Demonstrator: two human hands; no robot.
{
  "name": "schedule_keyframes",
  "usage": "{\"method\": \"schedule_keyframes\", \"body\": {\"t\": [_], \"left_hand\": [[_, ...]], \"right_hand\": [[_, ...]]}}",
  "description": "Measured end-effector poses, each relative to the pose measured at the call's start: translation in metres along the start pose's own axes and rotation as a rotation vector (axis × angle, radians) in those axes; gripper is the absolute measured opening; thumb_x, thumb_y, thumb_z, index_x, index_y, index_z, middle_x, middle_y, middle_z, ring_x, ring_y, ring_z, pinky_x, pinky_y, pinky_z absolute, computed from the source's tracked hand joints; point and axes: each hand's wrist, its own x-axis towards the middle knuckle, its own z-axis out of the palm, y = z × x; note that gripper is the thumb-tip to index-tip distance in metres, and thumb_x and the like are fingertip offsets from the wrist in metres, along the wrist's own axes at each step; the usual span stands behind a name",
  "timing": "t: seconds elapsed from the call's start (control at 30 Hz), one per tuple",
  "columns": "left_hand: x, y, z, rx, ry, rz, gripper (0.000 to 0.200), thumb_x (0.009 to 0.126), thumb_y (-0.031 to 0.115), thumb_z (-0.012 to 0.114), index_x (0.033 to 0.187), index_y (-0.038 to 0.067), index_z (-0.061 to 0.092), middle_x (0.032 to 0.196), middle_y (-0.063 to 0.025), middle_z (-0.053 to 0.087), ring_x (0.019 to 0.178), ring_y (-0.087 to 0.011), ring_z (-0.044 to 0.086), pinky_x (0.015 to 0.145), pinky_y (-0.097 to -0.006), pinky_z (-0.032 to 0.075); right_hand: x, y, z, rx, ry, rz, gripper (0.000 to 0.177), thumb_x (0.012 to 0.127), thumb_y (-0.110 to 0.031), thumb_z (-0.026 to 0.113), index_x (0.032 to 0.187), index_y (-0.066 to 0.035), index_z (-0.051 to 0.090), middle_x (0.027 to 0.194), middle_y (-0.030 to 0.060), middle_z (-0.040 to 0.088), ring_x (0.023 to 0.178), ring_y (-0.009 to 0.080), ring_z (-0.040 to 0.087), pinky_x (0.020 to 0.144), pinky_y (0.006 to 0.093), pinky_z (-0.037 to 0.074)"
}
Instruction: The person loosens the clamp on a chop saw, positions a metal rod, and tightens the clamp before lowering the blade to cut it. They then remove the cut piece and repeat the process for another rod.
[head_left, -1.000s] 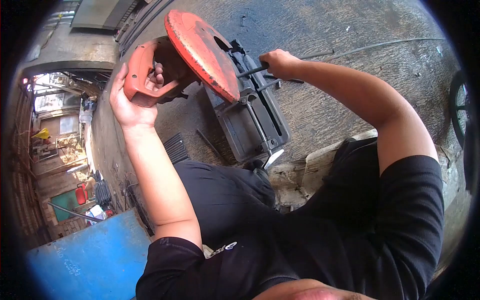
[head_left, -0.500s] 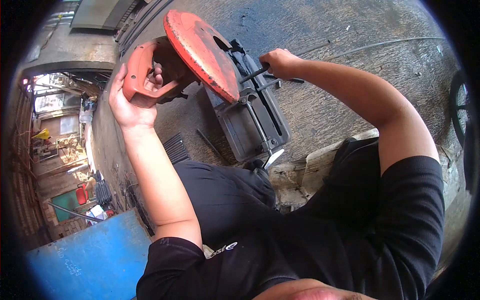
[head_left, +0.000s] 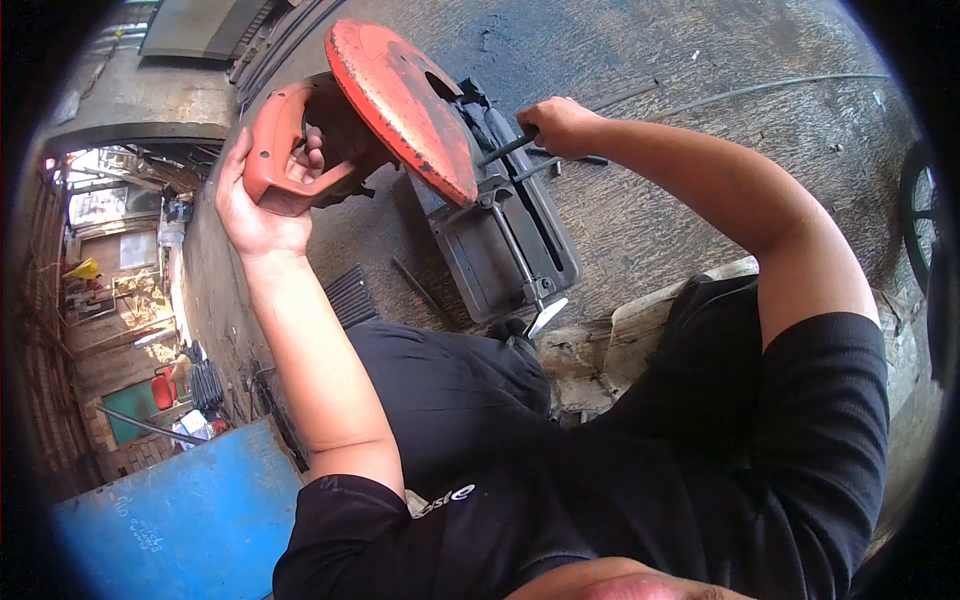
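Note:
My left hand [head_left: 262,215], palm up, has its fingers wrapped round the orange handle [head_left: 270,150] of a cut-off saw. Joined to the handle is the saw's round orange guard [head_left: 400,110], scuffed and tilted over the grey metal base [head_left: 480,265]. On the right side, my right hand [head_left: 565,128] is closed round a dark metal rod [head_left: 508,150], whose near end reaches the saw beside the guard's edge. A threaded clamp screw [head_left: 513,240] with a pale crank handle [head_left: 546,317] lies along the base. The guard hides the blade and the rod's tip.
Several short dark bars [head_left: 350,297] lie on the floor left of the base. A long thin rod [head_left: 760,88] stretches across the floor at upper right. At lower left is a blue panel [head_left: 190,500], with a red container [head_left: 163,389] beyond it. A dark wheel-like rim [head_left: 912,210] stands far right.

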Motion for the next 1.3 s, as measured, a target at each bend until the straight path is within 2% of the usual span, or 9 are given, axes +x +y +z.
{"method": "schedule_keyframes", "body": {"t": [0.23, 0.37, 0.43, 0.53, 0.63, 0.73, 0.93, 1.03, 1.3], "left_hand": [[0.003, 0.000, -0.004, 0.018, 0.020, -0.012, 0.053, 0.093, 0.035, 0.047, 0.122, -0.009, 0.048, 0.104, -0.0205, 0.058, 0.093, -0.0301, 0.059, 0.082, -0.0388, 0.048], [0.000, 0.000, -0.001, 0.008, -0.027, 0.015, 0.052, 0.093, 0.036, 0.048, 0.119, -0.009, 0.049, 0.104, -0.0209, 0.058, 0.093, -0.0299, 0.059, 0.082, -0.0384, 0.048], [0.002, 0.000, -0.005, -0.022, 0.000, -0.020, 0.052, 0.094, 0.034, 0.045, 0.125, -0.008, 0.047, 0.107, -0.0206, 0.057, 0.097, -0.0324, 0.058, 0.084, -0.0410, 0.047], [0.001, 0.000, -0.006, -0.022, -0.027, -0.012, 0.052, 0.095, 0.034, 0.045, 0.125, -0.008, 0.047, 0.108, -0.0203, 0.057, 0.097, -0.0319, 0.057, 0.084, -0.0407, 0.047], [0.001, -0.001, -0.004, -0.011, 0.026, 0.001, 0.052, 0.095, 0.034, 0.045, 0.125, -0.008, 0.047, 0.108, -0.0203, 0.057, 0.097, -0.0316, 0.057, 0.084, -0.0406, 0.047], [0.001, -0.001, -0.003, -0.001, 0.013, 0.011, 0.052, 0.092, 0.035, 0.051, 0.118, -0.009, 0.049, 0.105, -0.0194, 0.056, 0.094, -0.0307, 0.059, 0.083, -0.0393, 0.048], [0.000, -0.001, -0.001, -0.001, 0.010, 0.014, 0.051, 0.092, 0.036, 0.051, 0.115, -0.010, 0.050, 0.105, -0.0200, 0.056, 0.094, -0.0308, 0.059, 0.082, -0.0392, 0.049], [0.001, 0.000, -0.003, -0.024, 0.024, -0.014, 0.052, 0.095, 0.033, 0.045, 0.125, -0.009, 0.046, 0.109, -0.0217, 0.057, 0.097, -0.0318, 0.058, 0.083, -0.0404, 0.047], [0.003, 0.000, -0.007, -0.003, -0.006, 0.013, 0.051, 0.093, 0.033, 0.050, 0.121, -0.010, 0.049, 0.105, -0.0222, 0.058, 0.093, -0.0285, 0.059, 0.082, -0.0376, 0.049]], "right_hand": [[0.000, 0.000, 0.000, -0.028, 0.007, 0.009, 0.016, 0.075, -0.007, 0.056, 0.089, -0.010, 0.062, 0.092, 0.0139, 0.066, 0.094, 0.0333, 0.063, 0.079, 0.0439, 0.047], [-0.001, 0.009, 0.002, 0.019, -0.019, -0.021, 0.015, 0.076, -0.011, 0.060, 0.090, -0.008, 0.065, 0.089, 0.0149, 0.067, 0.090, 0.0331, 0.064, 0.078, 0.0422, 0.049], [-0.001, 0.019, 0.002, 0.046, -0.043, -0.046, 0.016, 0.077, -0.012, 0.061, 0.091, -0.007, 0.066, 0.088, 0.0149, 0.067, 0.088, 0.0325, 0.064, 0.078, 0.0418, 0.049], [-0.004, 0.029, 0.013, 0.199, -0.161, 0.007, 0.016, 0.082, -0.014, 0.061, 0.096, -0.009, 0.069, 0.087, 0.0108, 0.069, 0.080, 0.0253, 0.066, 0.073, 0.0391, 0.051], [-0.009, 0.031, 0.025, 0.514, -0.327, 0.122, 0.018, 0.091, -0.011, 0.054, 0.101, -0.008, 0.069, 0.085, 0.0039, 0.069, 0.072, 0.0125, 0.065, 0.063, 0.0305, 0.052], [-0.014, 0.025, 0.032, 0.650, -0.383, 0.203, 0.020, 0.094, -0.012, 0.051, 0.102, -0.006, 0.068, 0.085, 0.0041, 0.069, 0.073, 0.0134, 0.065, 0.063, 0.0287, 0.052], [-0.019, 0.016, 0.041, 0.811, -0.515, 0.269, 0.028, 0.099, -0.016, 0.042, 0.107, -0.002, 0.065, 0.089, 0.0099, 0.067, 0.074, 0.0172, 0.065, 0.065, 0.0304, 0.053], [-0.023, 0.013, 0.047, 1.046, -0.537, 0.373, 0.028, 0.099, -0.017, 0.041, 0.105, 0.002, 0.062, 0.078, 0.0100, 0.060, 0.073, 0.0201, 0.063, 0.065, 0.0330, 0.052], [-0.029, 0.009, 0.050, 1.243, -0.608, 0.389, 0.027, 0.099, -0.016, 0.040, 0.108, 0.002, 0.058, 0.081, 0.0113, 0.059, 0.073, 0.0224, 0.062, 0.068, 0.0362, 0.052]]}}
